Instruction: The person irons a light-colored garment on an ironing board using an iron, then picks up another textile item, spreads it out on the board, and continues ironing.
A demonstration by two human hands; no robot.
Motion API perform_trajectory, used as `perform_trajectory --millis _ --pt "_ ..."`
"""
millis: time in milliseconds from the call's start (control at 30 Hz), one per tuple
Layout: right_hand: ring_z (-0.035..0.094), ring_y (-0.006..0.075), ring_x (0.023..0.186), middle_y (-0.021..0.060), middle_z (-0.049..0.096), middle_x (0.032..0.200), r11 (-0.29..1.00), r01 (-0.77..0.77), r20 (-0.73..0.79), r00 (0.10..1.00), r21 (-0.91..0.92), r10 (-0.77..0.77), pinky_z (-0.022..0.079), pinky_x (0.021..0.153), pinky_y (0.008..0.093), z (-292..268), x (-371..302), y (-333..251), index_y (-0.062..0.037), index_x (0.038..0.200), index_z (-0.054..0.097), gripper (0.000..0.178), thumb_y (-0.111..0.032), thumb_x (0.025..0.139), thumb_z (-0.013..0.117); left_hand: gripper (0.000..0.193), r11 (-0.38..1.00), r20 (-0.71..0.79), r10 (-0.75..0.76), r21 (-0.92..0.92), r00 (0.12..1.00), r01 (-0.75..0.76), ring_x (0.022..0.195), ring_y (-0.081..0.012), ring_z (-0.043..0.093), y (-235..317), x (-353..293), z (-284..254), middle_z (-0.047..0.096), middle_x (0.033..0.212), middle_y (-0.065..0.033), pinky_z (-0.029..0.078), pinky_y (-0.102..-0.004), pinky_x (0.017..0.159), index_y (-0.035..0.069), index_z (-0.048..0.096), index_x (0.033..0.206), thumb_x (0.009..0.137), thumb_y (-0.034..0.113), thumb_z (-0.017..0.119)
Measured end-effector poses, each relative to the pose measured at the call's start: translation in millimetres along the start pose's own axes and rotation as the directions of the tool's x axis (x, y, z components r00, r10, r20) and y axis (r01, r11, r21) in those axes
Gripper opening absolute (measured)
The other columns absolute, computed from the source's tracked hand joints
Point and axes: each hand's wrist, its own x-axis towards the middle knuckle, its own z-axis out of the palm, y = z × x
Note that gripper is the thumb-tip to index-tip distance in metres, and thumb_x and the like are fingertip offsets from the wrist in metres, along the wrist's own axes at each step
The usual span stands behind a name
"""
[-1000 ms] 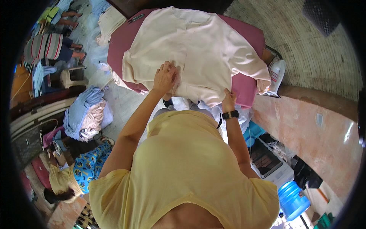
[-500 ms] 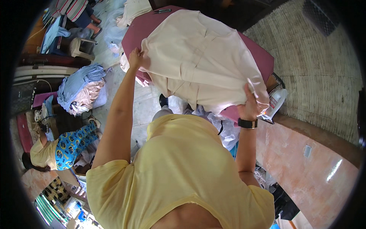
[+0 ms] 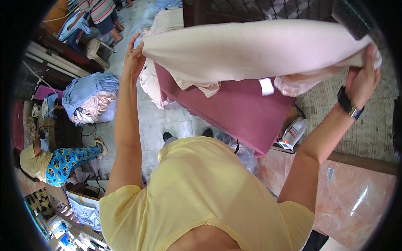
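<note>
A pale cream shirt (image 3: 251, 50) is stretched wide and lifted over the far part of the maroon padded board (image 3: 226, 113). My left hand (image 3: 135, 60) pinches its left end, the fingers partly hidden by cloth. At the far right my right hand (image 3: 365, 81), with a dark watch at the wrist, is closed on the other end. Folds of the shirt hang down between the hands, and a small white tag-like piece (image 3: 266, 86) shows below its lower edge.
A white iron (image 3: 294, 131) rests at the board's right corner. Piled blue and pink clothes (image 3: 92, 98) stand to the left, near a person in blue patterned trousers (image 3: 73, 163). Another person (image 3: 102, 16) stands at the far left by a stool (image 3: 98, 52).
Both hands have moved up and apart, the right one far to the right. The shirt, spread over the board before, is now raised and pulled into a long band, uncovering the board's near part.
</note>
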Motion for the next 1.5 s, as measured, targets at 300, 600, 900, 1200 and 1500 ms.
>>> perform_trajectory --millis 300,600,900,1200,1500 --pt "0.062 0.0264 0.081 0.0203 0.066 0.096 0.928 -0.063 0.257 0.952 -0.368 0.167 0.052 0.072 0.0372 164 112 55 0.0106 0.106 0.061 0.044 -0.028 0.086 0.069 0.057 0.886 -0.047 0.350 0.340 0.936 -0.314 0.116 -0.0173 0.058 222 -1 -90 0.056 0.135 -0.0091 0.045 -0.0302 0.098 0.005 0.047 0.140 0.089 0.024 0.064" --pt "0.063 0.0261 0.080 0.0200 0.067 0.095 0.911 -0.086 0.409 0.874 -0.403 0.263 0.052 0.073 0.0370 318 37 92 0.0099 0.104 0.063 0.044 -0.028 0.084 0.072 0.033 0.523 -0.054 0.673 0.740 0.738 -0.423 0.091 -0.0152 0.065 384 39 -176 0.069 0.104 -0.0082 0.051 -0.0276 0.084 -0.002 0.064 0.119 0.090 0.013 0.067" --pt "0.064 0.0219 0.082 0.0158 0.068 0.096 0.949 -0.202 0.458 0.838 -0.243 0.296 0.052 0.075 0.0329 402 10 121 0.0058 0.105 0.066 0.038 -0.023 0.082 0.075 0.032 0.234 0.056 0.765 0.904 0.641 -0.358 0.090 -0.0166 0.065 429 76 -232 0.070 0.103 -0.0086 0.052 -0.0281 0.082 0.000 0.064 0.119 0.090 0.014 0.067" --pt "0.065 0.0176 0.083 0.0115 0.069 0.098 0.918 -0.397 0.587 0.745 0.007 0.317 0.052 0.077 0.0289 472 -2 194 0.0018 0.105 0.069 0.033 -0.019 0.080 0.077 0.035 0.047 0.004 0.752 0.997 0.660 -0.060 0.091 -0.0087 0.062 436 147 -301 0.072 0.104 -0.0037 0.049 -0.0247 0.081 0.019 0.069 0.121 0.086 0.028 0.072" --pt "0.066 0.0134 0.085 0.0072 0.071 0.099 0.726 -0.667 0.795 0.527 0.167 0.301 0.052 0.079 0.0249 502 -26 275 -0.0022 0.106 0.072 0.031 -0.014 0.079 0.080 0.043 0.515 -0.240 0.547 0.852 0.802 -0.096 0.092 -0.0115 0.062 413 207 -377 0.067 0.110 -0.0059 0.049 -0.0228 0.084 0.004 0.063 0.125 0.084 0.012 0.075"
